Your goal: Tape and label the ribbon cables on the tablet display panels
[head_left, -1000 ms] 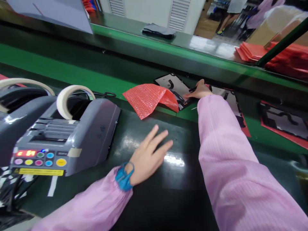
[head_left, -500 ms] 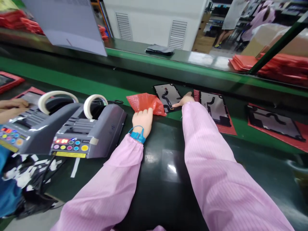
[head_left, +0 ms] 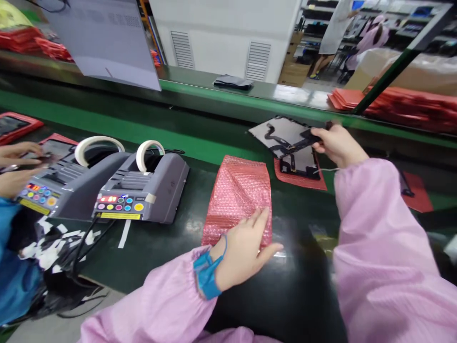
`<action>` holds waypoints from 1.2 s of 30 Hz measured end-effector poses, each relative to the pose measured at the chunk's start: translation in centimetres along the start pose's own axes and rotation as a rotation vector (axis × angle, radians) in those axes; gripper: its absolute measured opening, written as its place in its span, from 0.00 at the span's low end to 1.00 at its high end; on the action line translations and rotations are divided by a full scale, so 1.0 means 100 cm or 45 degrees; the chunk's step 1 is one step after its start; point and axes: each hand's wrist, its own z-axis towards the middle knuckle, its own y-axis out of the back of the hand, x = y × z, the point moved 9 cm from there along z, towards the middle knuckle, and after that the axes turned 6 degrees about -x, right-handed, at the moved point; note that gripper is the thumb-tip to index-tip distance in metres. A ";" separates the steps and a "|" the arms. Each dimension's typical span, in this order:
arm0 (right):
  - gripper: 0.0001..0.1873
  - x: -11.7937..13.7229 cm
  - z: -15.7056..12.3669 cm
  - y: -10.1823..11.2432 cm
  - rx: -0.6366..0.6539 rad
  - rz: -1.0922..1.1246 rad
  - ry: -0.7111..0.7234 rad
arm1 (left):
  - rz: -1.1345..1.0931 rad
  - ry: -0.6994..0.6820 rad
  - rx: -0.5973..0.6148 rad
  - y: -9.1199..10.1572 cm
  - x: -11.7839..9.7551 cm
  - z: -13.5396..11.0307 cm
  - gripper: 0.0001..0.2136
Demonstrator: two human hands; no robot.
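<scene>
A red bubble-wrap bag (head_left: 237,190) lies flat on the dark bench before me. My left hand (head_left: 246,252), a blue strap on its wrist, rests with fingers stretched over the bag's near right part. Raised to the right, my right hand (head_left: 335,143) pinches the edge of a screen panel (head_left: 282,136) with a silvery back, black border and dark ribbon cable. Beneath that panel, partly hidden by it, another screen panel (head_left: 302,162) lies on a second red bag (head_left: 285,178).
Two grey tape dispensers (head_left: 143,186) with white tape rolls stand at left. Beside them are a co-worker's hands (head_left: 17,162). Farther right, another red bag (head_left: 417,190) lies partly behind my sleeve. Stacked red bags (head_left: 403,105) and a folded grey cloth-like item (head_left: 233,82) sit on the ledge.
My right hand has lifted the screen panel off the bench and moved right. The red bag now lies flat nearer me, and my left hand has opened over it.
</scene>
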 end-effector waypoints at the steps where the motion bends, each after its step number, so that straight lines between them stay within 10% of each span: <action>1: 0.22 0.002 -0.017 0.018 -0.025 0.013 -0.048 | -0.046 -0.071 0.007 -0.002 -0.001 -0.012 0.29; 6: 0.34 -0.001 -0.152 0.050 -0.034 0.330 -0.270 | 0.141 -0.158 0.091 -0.024 0.036 -0.065 0.17; 10: 0.35 -0.021 -0.259 0.016 0.030 0.520 -0.494 | 0.122 -0.215 0.157 -0.055 0.030 -0.096 0.24; 15: 0.34 -0.050 -0.329 -0.033 0.321 0.476 -0.648 | 0.002 -0.317 0.173 -0.053 -0.016 -0.123 0.23; 19: 0.28 -0.057 -0.339 -0.006 0.351 0.021 -0.528 | -0.272 -0.655 0.219 -0.019 -0.045 -0.136 0.19; 25: 0.20 -0.060 -0.310 0.086 -0.108 -0.022 -0.291 | -0.120 -0.670 0.027 -0.009 0.022 -0.102 0.20; 36: 0.22 -0.098 -0.309 0.082 -0.162 0.077 -0.459 | 0.006 -0.552 0.120 -0.058 0.044 -0.096 0.28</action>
